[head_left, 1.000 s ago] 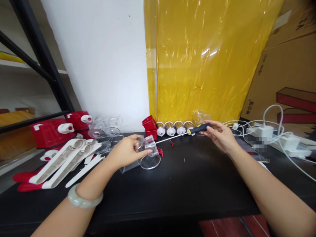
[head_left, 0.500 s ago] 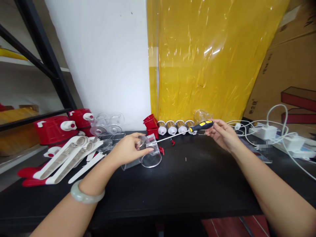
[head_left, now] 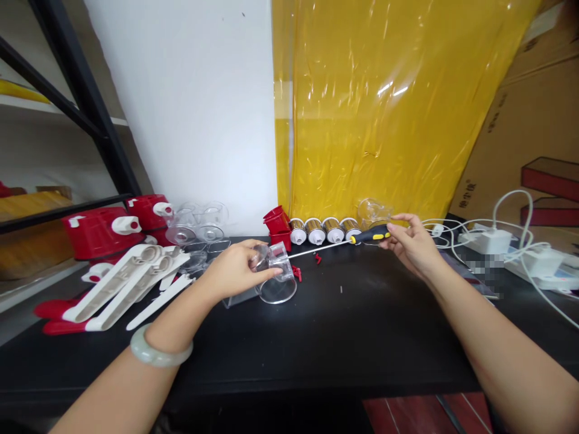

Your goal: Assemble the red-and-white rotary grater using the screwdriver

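My left hand is closed around a clear plastic part, whose round rim faces down near the black table. My right hand grips the end of a black and yellow screwdriver. The thin shaft points left, its tip reaching into the clear part; exactly what the tip touches cannot be made out. Small red pieces lie just right of the clear part, and another small red piece lies below the shaft.
White handles with red ends and red containers crowd the left, beside clear cups. Red cups and several drum graters line the back. White cables and a charger lie right on the black table.
The screwdriver's handle has turned within my right fingers, its yellow patches now lower. The fingers have shifted slightly. My left hand still holds the clear part in the same place.
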Tool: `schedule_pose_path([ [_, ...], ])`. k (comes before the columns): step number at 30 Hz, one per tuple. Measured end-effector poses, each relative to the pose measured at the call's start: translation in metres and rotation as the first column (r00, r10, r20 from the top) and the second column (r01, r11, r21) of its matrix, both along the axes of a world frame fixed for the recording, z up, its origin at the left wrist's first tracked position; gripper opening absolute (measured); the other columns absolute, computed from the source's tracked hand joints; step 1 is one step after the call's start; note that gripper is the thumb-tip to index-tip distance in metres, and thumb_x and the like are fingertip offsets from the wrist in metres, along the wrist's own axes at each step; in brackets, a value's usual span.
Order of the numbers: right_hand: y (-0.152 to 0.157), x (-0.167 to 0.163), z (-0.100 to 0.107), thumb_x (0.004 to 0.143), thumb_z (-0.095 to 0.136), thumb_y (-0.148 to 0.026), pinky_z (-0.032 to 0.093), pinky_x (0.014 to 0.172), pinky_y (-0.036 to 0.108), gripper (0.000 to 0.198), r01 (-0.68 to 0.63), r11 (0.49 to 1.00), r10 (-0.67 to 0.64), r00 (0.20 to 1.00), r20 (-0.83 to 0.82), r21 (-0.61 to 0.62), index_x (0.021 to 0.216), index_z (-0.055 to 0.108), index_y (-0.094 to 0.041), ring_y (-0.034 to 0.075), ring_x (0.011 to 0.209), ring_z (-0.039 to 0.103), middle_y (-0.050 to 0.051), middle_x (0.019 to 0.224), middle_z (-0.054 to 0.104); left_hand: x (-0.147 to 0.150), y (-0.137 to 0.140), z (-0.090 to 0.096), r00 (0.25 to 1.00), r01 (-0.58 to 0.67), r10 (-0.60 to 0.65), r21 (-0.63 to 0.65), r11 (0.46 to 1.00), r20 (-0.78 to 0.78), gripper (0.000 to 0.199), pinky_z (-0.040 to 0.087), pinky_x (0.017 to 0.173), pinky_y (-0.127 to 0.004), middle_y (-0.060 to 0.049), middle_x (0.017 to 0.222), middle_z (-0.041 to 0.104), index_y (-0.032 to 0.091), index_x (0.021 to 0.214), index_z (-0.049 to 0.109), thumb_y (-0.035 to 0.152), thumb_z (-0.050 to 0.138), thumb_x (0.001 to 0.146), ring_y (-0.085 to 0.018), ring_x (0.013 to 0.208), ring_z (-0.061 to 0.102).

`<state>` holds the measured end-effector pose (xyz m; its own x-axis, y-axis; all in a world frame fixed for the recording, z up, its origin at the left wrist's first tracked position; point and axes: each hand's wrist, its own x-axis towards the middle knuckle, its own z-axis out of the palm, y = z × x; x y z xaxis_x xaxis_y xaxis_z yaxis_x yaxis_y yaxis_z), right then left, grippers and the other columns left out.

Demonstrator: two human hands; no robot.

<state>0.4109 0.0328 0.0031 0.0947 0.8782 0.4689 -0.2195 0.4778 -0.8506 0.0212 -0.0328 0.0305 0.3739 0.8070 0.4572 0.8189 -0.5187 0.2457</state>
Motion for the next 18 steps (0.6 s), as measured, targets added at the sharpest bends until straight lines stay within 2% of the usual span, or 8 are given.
schedule_pose_path([
  [3, 0.0, 0.002, 0.0, 0.066, 0.085, -0.052, 0.035, 0.031, 0.017, 0.043, 0.072, 0.997, -0.071, 0.996, 0.062, -0.012, 0.083, 0.056, -0.026, 0.008, 0.03, 0.048, -0.009, 0.045, 0.058, -0.001, 0.001, -0.001, 1.0, 0.028, -0.028, 0.007, 1.0, 0.005, 0.054, 0.054, 0.086, -0.036, -0.01, 0.117, 0.071, 0.019, 0.048, 0.049, 0.059, 0.069, 0.078, -0.025, 0.095, 0.071],
  [5, -0.003, 0.003, 0.002, 0.067, 0.084, -0.055, 0.041, 0.035, 0.018, 0.041, 0.041, 0.999, -0.04, 0.998, 0.043, -0.01, 0.082, 0.06, -0.025, 0.008, 0.035, 0.053, -0.008, 0.048, 0.059, -0.001, 0.002, -0.001, 0.999, 0.037, -0.038, 0.013, 0.999, 0.015, 0.053, 0.054, 0.086, -0.037, -0.011, 0.116, 0.071, 0.019, 0.048, 0.051, 0.058, 0.07, 0.078, -0.026, 0.097, 0.07],
  [8, -0.009, 0.005, 0.006, 0.069, 0.085, -0.049, 0.059, 0.059, 0.024, 0.041, -0.079, 0.997, 0.079, 0.997, 0.002, -0.024, 0.099, 0.068, -0.027, 0.013, 0.061, 0.07, -0.003, 0.07, 0.071, 0.0, 0.001, -0.001, 0.999, 0.027, -0.027, 0.011, 1.0, 0.035, 0.053, 0.054, 0.086, -0.038, -0.011, 0.113, 0.072, 0.019, 0.048, 0.051, 0.06, 0.071, 0.077, -0.027, 0.097, 0.07],
  [9, -0.011, 0.006, 0.008, 0.068, 0.086, -0.045, 0.06, 0.064, 0.025, 0.042, -0.095, 0.995, 0.095, 0.995, -0.001, -0.033, 0.103, 0.069, -0.027, 0.013, 0.065, 0.071, -0.002, 0.073, 0.072, 0.001, 0.0, -0.001, 0.999, 0.026, -0.026, 0.01, 1.0, 0.035, 0.054, 0.054, 0.086, -0.038, -0.011, 0.112, 0.072, 0.019, 0.048, 0.05, 0.06, 0.07, 0.076, -0.027, 0.097, 0.07],
  [11, -0.012, 0.008, 0.009, 0.065, 0.089, -0.037, 0.058, 0.059, 0.023, 0.043, -0.092, 0.995, 0.093, 0.996, 0.01, -0.044, 0.102, 0.07, -0.027, 0.011, 0.058, 0.066, -0.004, 0.069, 0.07, 0.002, -0.001, 0.0, 0.999, 0.025, -0.025, 0.013, 1.0, 0.026, 0.055, 0.054, 0.087, -0.038, -0.011, 0.111, 0.072, 0.019, 0.049, 0.048, 0.062, 0.069, 0.077, -0.027, 0.097, 0.07],
  [14, -0.009, 0.008, 0.007, 0.066, 0.088, -0.04, 0.052, 0.047, 0.021, 0.032, -0.038, 0.999, 0.039, 0.999, 0.032, -0.019, 0.085, 0.068, -0.024, 0.009, 0.046, 0.057, -0.006, 0.056, 0.061, 0.002, -0.001, 0.001, 1.0, 0.018, -0.018, 0.018, 1.0, 0.003, 0.057, 0.053, 0.088, -0.037, -0.011, 0.112, 0.072, 0.019, 0.049, 0.047, 0.064, 0.067, 0.078, -0.026, 0.097, 0.07],
  [16, -0.008, 0.005, 0.005, 0.068, 0.086, -0.045, 0.056, 0.053, 0.023, 0.032, 0.012, 1.0, -0.012, 1.0, 0.018, 0.023, 0.075, 0.063, -0.024, 0.01, 0.053, 0.061, -0.004, 0.061, 0.063, 0.002, -0.001, 0.001, 1.0, 0.022, -0.022, 0.016, 1.0, -0.008, 0.057, 0.053, 0.088, -0.036, -0.011, 0.113, 0.072, 0.019, 0.05, 0.047, 0.064, 0.067, 0.079, -0.026, 0.097, 0.07],
  [18, -0.007, 0.002, 0.005, 0.068, 0.087, -0.044, 0.06, 0.065, 0.028, 0.032, 0.045, 0.997, -0.045, 0.999, -0.007, 0.06, 0.077, 0.062, -0.027, 0.013, 0.064, 0.067, -0.003, 0.071, 0.069, 0.002, -0.001, 0.0, 0.999, 0.03, -0.03, 0.014, 0.999, -0.01, 0.057, 0.053, 0.089, -0.037, -0.011, 0.115, 0.072, 0.019, 0.05, 0.048, 0.064, 0.067, 0.078, -0.026, 0.097, 0.07],
])
